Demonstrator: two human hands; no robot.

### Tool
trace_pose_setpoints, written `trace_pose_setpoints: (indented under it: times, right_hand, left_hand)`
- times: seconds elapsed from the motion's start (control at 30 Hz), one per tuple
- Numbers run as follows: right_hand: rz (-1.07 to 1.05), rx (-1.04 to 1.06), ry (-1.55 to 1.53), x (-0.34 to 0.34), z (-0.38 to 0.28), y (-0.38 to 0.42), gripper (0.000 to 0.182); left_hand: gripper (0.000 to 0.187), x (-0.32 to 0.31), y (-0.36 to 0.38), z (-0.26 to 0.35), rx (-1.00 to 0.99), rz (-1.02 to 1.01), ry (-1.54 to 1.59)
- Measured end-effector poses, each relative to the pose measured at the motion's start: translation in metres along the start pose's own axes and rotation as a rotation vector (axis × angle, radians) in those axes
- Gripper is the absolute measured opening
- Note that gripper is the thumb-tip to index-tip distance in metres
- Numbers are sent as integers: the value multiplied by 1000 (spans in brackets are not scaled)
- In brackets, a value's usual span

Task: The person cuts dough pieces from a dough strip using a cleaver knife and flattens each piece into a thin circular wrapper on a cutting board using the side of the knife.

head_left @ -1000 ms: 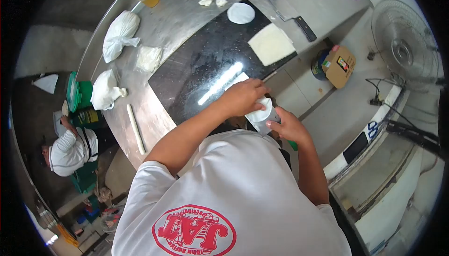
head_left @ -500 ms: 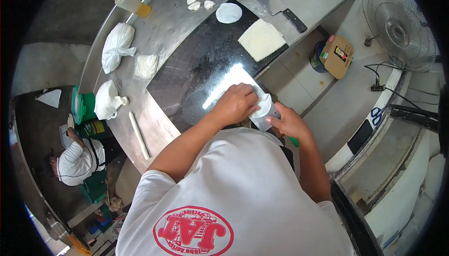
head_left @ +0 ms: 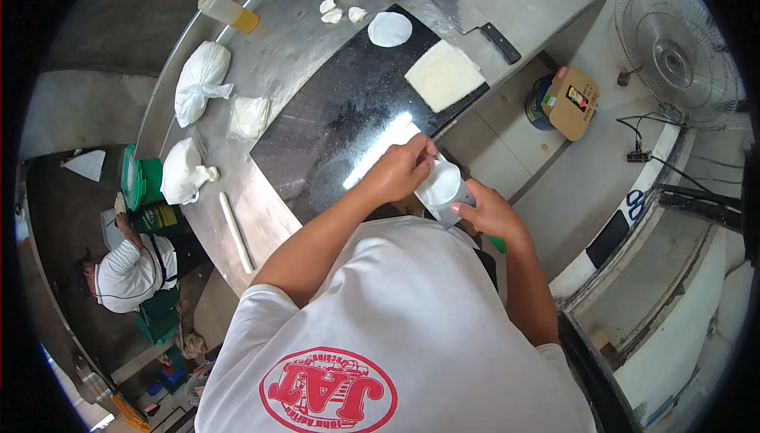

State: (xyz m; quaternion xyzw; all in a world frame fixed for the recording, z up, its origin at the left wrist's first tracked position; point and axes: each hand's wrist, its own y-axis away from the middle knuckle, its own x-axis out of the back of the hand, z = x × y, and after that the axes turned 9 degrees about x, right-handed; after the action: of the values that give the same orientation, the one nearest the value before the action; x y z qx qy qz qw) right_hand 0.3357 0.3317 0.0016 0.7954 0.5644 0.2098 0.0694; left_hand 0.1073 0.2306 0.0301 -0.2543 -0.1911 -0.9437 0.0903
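A thin white dough round (head_left: 438, 183) lies over a flat grey metal blade (head_left: 459, 197) close to my body. My right hand (head_left: 488, 213) is closed on the blade's near right end, with the thumb on top. At the round's upper left edge, the fingers of my left hand (head_left: 405, 167) are pinched together; the exact contact is partly hidden. Both hands are over the near edge of a black board (head_left: 332, 108). Farther up on the board rest another dough round (head_left: 389, 29) and a stack of square white sheets (head_left: 445, 75).
A cleaver (head_left: 475, 25) lies by the sheets. Several dough pieces (head_left: 331, 16) sit near a purple cloth. At left are tied white bags (head_left: 202, 81), a squeeze bottle (head_left: 229, 12) and a rolling pin (head_left: 235, 231). A fan (head_left: 673, 57) stands right; another person (head_left: 134, 275) sits lower left.
My left hand has drawn up slightly from the blade to the dough round's edge. The round, folded before, now lies more spread out. My right hand has kept its hold.
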Motion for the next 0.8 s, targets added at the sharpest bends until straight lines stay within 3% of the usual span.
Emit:
trace_pose_setpoints:
  times: [0.07, 0.13, 0.17, 0.23, 0.3, 0.37, 0.5, 0.57, 0.6, 0.73, 0.8]
  right_hand:
    - [39, 73, 0, -2, 10, 2, 42]
    - [3, -69, -118, 0, 9, 5, 42]
    - [4, -68, -113, 1, 12, 7, 42]
    - [57, -22, -18, 1, 11, 10, 38]
    - [59, -101, -85, 5, -1, 18, 32]
    - [159, -80, -143, 3, -3, 22, 29]
    - [206, -185, -108, 1, -14, 24, 29]
    - [307, 24, 114, -1, 6, 23, 29]
    - [287, 30, 114, 0, -1, 21, 29]
    - [514, 300, -317, 4, -45, 1, 28]
    - [670, 404, -526, -1, -42, -42, 25]
  left_hand:
    - [16, -2, -8, -6, 18, -14, 157]
    - [22, 5, -23, -3, 257, -334, 679]
    - [22, 10, -30, -1, 253, -333, 681]
    - [22, 32, -42, 20, 270, -236, 1074]
    - [25, 61, -60, 32, 74, -87, 1133]
    - [32, 87, -94, 24, 65, 151, 1149]
    - [53, 117, -140, -46, 140, 324, 1117]
    - [65, 116, -132, -69, 354, 531, 766]
    - [66, 105, -113, -74, 267, 544, 802]
    - [42, 36, 0, -125, 167, 486, 496]
    - [31, 13, 73, -129, 318, 342, 514]
